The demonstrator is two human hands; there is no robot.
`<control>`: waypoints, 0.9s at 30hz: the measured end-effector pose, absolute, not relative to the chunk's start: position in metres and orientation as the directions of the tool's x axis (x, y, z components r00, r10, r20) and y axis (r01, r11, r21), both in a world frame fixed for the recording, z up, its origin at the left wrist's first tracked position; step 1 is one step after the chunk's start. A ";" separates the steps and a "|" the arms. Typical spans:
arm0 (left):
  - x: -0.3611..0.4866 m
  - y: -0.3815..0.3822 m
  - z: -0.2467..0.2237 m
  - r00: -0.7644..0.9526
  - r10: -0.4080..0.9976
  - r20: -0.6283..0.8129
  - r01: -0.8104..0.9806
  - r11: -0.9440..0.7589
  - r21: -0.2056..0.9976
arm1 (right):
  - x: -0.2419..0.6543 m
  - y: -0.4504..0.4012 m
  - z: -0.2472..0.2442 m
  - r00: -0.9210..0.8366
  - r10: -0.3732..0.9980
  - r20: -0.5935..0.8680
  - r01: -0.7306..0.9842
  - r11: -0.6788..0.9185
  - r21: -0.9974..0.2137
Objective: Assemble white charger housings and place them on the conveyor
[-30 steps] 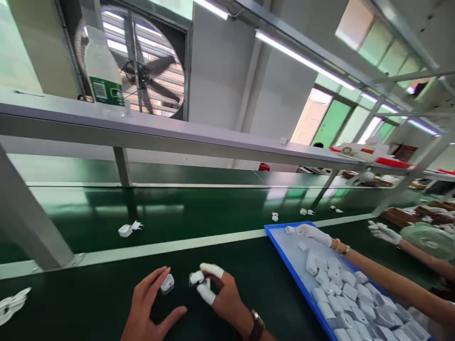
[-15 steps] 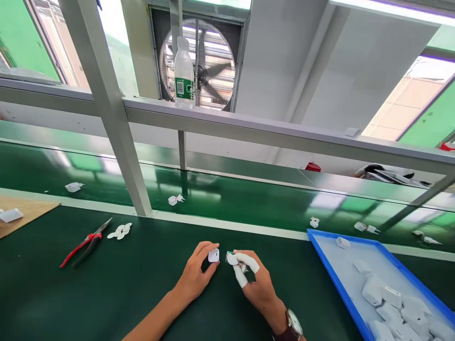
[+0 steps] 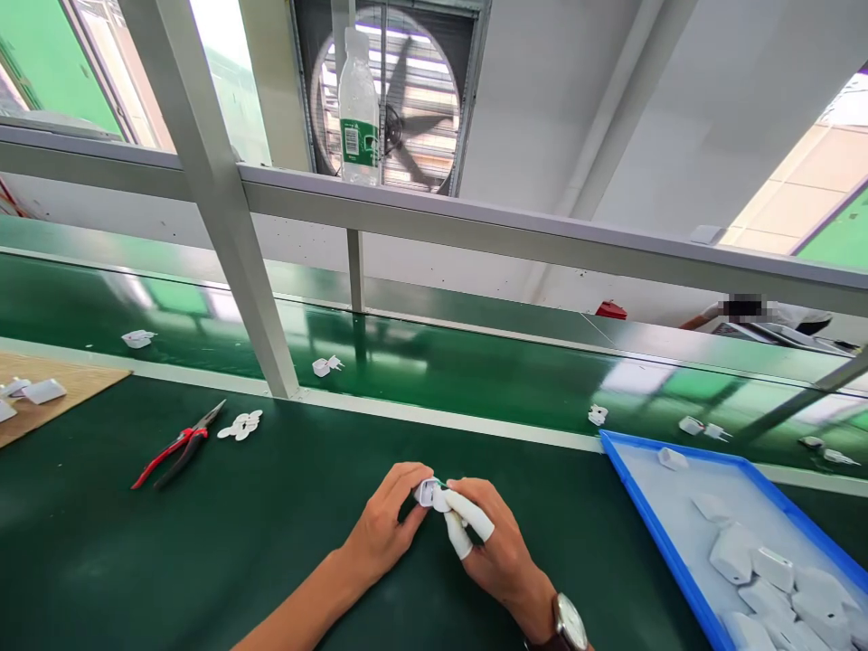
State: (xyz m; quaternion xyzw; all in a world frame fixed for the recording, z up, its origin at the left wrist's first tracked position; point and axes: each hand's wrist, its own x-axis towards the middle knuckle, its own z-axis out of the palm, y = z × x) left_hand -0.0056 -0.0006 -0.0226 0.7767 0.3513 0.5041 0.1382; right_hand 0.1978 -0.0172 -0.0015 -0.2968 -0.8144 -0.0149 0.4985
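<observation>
My left hand point(image 3: 386, 524) pinches a small white plastic charger shell point(image 3: 427, 492) just above the green table. My right hand point(image 3: 492, 547), with white finger cots on two fingers and a watch on the wrist, holds a second small white piece point(image 3: 440, 498) pressed against that shell. The two parts touch between my fingertips. A blue tray point(image 3: 651, 533) with several white shells lies to the right of my hands.
Red-handled pliers point(image 3: 177, 446) and a pile of small white parts point(image 3: 240, 425) lie to the left. A brown board point(image 3: 47, 407) with white pieces sits at far left. Loose chargers point(image 3: 325, 365) ride the conveyor beyond. A slanted metal post point(image 3: 223, 217) and a shelf with a bottle point(image 3: 358, 108) stand ahead.
My hands have come together, so the shell and the small piece, held apart before, now touch. The view swung left earlier, away from the co-worker's arms over the blue tray.
</observation>
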 end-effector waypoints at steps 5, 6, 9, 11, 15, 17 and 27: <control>-0.006 -0.001 -0.020 0.257 0.661 0.705 0.412 -0.735 0.539 | 0.201 -0.019 -0.008 -0.378 0.467 0.799 0.556 0.805 -0.207; -0.006 -0.001 -0.020 0.264 0.660 0.703 0.414 -0.736 0.535 | 0.201 -0.020 -0.010 -0.388 0.472 0.792 0.565 0.800 -0.199; -0.007 -0.001 -0.020 0.288 0.662 0.691 0.420 -0.736 0.531 | 0.202 -0.020 -0.012 -0.401 0.499 0.768 0.587 0.784 -0.202; -0.007 -0.002 -0.019 0.299 0.666 0.683 0.419 -0.735 0.533 | 0.202 -0.019 -0.011 -0.398 0.509 0.763 0.595 0.777 -0.208; -0.007 -0.003 -0.016 0.316 0.665 0.677 0.412 -0.739 0.533 | 0.201 -0.018 -0.011 -0.401 0.514 0.758 0.603 0.771 -0.203; -0.007 -0.003 -0.015 0.324 0.664 0.673 0.406 -0.741 0.535 | 0.200 -0.018 -0.012 -0.407 0.522 0.750 0.598 0.773 -0.214; -0.003 -0.008 -0.017 0.283 0.746 0.602 0.337 -0.665 0.666 | 0.192 -0.022 0.001 -0.430 0.592 0.682 0.521 0.779 -0.347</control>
